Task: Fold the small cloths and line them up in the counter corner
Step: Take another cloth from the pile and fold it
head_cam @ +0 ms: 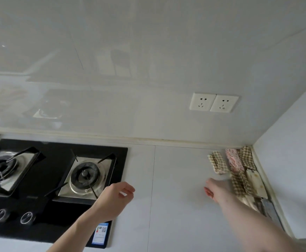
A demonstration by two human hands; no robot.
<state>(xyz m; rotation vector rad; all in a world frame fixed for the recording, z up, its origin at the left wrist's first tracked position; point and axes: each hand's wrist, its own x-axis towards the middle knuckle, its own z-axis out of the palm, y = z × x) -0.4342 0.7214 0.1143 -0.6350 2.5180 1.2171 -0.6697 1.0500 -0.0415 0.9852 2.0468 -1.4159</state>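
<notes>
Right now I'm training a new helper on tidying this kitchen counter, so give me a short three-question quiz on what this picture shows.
1. True or false: the folded pink patterned cloth lies on the black glass gas hob.
2. Which hand is nearer the folded brown checked cloths in the counter corner: A) left hand B) right hand?
3. Fill in: on the wall above the white counter sit two white ___.

Key: 1 false; 2 B; 3 sockets.
</notes>
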